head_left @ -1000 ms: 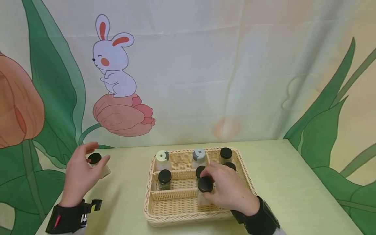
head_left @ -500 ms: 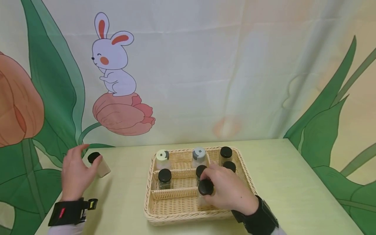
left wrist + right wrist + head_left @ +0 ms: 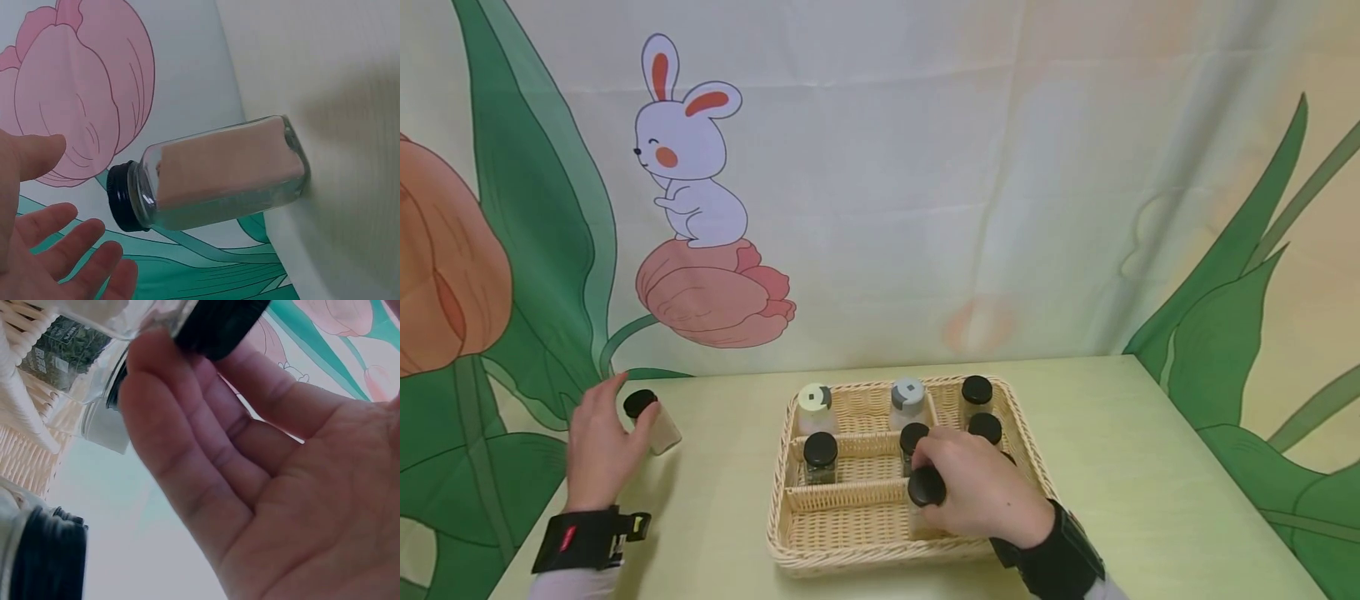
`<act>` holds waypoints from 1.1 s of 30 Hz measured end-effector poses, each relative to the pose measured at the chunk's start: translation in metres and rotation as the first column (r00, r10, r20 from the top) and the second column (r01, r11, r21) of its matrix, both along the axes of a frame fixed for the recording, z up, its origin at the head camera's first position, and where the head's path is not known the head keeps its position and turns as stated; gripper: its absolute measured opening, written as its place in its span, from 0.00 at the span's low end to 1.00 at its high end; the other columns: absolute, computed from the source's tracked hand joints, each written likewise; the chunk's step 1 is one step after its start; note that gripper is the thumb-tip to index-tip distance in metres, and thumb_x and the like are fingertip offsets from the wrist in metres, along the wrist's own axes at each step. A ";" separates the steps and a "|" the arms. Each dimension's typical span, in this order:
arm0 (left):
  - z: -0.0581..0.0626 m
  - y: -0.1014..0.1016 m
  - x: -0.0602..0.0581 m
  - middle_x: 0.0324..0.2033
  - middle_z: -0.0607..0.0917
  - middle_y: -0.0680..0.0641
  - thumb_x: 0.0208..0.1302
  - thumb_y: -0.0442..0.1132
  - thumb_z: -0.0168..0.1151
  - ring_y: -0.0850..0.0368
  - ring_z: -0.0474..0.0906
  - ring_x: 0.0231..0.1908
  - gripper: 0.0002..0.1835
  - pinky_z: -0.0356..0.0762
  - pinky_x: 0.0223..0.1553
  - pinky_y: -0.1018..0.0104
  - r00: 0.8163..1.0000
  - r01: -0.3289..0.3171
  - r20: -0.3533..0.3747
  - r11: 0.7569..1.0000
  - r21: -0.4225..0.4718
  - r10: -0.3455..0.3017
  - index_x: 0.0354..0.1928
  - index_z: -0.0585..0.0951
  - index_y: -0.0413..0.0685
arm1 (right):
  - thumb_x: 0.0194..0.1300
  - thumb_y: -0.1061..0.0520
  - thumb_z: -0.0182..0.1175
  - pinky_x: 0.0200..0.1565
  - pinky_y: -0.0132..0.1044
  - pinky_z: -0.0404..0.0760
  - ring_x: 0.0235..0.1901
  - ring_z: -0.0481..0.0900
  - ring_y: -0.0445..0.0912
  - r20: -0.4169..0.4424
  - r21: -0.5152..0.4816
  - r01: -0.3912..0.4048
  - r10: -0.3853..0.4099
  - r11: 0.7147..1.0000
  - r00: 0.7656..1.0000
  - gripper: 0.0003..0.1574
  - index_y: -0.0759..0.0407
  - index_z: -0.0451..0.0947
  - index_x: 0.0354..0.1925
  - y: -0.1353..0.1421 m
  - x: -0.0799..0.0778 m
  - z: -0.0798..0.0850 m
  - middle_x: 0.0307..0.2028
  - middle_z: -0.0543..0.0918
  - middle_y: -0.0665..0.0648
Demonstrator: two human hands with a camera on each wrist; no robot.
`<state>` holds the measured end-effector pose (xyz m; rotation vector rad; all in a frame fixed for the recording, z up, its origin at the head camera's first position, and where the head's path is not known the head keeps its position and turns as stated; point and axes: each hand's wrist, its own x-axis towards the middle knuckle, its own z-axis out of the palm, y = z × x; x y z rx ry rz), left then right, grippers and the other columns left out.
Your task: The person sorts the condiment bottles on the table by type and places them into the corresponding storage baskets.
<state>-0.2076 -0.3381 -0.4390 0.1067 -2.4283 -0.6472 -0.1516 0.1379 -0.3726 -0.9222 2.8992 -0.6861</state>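
My left hand (image 3: 602, 454) hovers at the left with thumb and fingers spread. Beside it a glass spice jar (image 3: 664, 432) with a black cap and pale contents stands upright on the table. In the left wrist view, a gap shows between the fingers and the jar's cap (image 3: 125, 197). My right hand (image 3: 988, 492) pinches a second black-capped spice jar (image 3: 927, 487) near its cap, in the basket's front compartment. The hand hides part of that jar. In the right wrist view, fingertips (image 3: 156, 356) meet the jar just under its black cap (image 3: 219, 328).
The divided wicker basket (image 3: 850, 564) holds several other jars: a yellow-lidded one (image 3: 815, 407), a grey-lidded one (image 3: 908, 404) and black-capped ones, including a jar of green herbs (image 3: 69, 353). A printed curtain (image 3: 880, 208) hangs behind the table (image 3: 1150, 467).
My left hand has drawn back to the left, off the standing jar, its fingers spreading. My right hand has lowered its jar slightly toward the basket's front.
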 end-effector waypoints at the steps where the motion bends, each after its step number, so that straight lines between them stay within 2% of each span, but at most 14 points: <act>1: -0.001 0.000 0.000 0.63 0.70 0.27 0.64 0.45 0.63 0.27 0.65 0.61 0.35 0.60 0.60 0.32 1.000 0.004 -0.001 1.000 0.000 -0.004 0.69 0.69 0.34 | 0.43 0.48 0.75 0.35 0.33 0.76 0.36 0.74 0.40 0.003 0.000 -0.003 0.003 1.000 1.000 0.24 0.50 0.79 0.39 0.000 0.000 0.000 0.37 0.77 0.45; 9: -0.010 -0.002 -0.004 0.61 0.72 0.27 0.65 0.43 0.63 0.27 0.66 0.59 0.32 0.62 0.58 0.33 1.000 0.023 -0.014 1.000 -0.012 -0.023 0.67 0.70 0.33 | 0.41 0.43 0.77 0.35 0.33 0.76 0.34 0.72 0.39 0.021 0.012 -0.020 0.020 1.000 1.000 0.27 0.50 0.78 0.39 0.000 -0.003 -0.003 0.36 0.75 0.45; 18: -0.020 -0.002 -0.006 0.58 0.72 0.27 0.68 0.42 0.60 0.29 0.68 0.54 0.29 0.66 0.50 0.34 0.999 0.038 -0.005 0.999 -0.003 -0.038 0.66 0.71 0.33 | 0.41 0.45 0.78 0.33 0.35 0.76 0.34 0.73 0.40 0.042 0.001 -0.040 0.040 0.999 0.998 0.28 0.50 0.78 0.39 0.000 -0.003 -0.004 0.36 0.75 0.45; 23: -0.025 -0.002 -0.008 0.57 0.73 0.27 0.67 0.39 0.60 0.31 0.69 0.54 0.26 0.67 0.50 0.35 0.998 0.048 -0.030 0.999 0.009 -0.048 0.63 0.73 0.33 | 0.41 0.45 0.78 0.34 0.35 0.76 0.34 0.72 0.40 0.041 0.014 -0.040 0.040 0.999 0.998 0.27 0.50 0.78 0.39 0.001 -0.004 -0.004 0.36 0.75 0.45; 29: -0.034 -0.004 -0.010 0.55 0.72 0.28 0.68 0.39 0.58 0.32 0.69 0.53 0.25 0.69 0.48 0.35 1.000 0.022 -0.007 0.999 0.034 -0.022 0.64 0.72 0.34 | 0.42 0.46 0.77 0.33 0.36 0.75 0.34 0.73 0.41 0.043 0.029 -0.036 0.035 0.999 0.998 0.26 0.50 0.79 0.39 0.000 -0.005 -0.004 0.36 0.77 0.46; 33: -0.037 -0.004 -0.011 0.55 0.73 0.29 0.69 0.39 0.57 0.32 0.69 0.54 0.25 0.69 0.51 0.34 1.000 0.003 0.004 0.999 0.043 -0.003 0.64 0.72 0.36 | 0.42 0.46 0.77 0.33 0.36 0.76 0.34 0.73 0.41 0.051 0.025 -0.031 0.030 0.999 0.998 0.25 0.50 0.79 0.39 0.000 -0.006 -0.005 0.35 0.77 0.46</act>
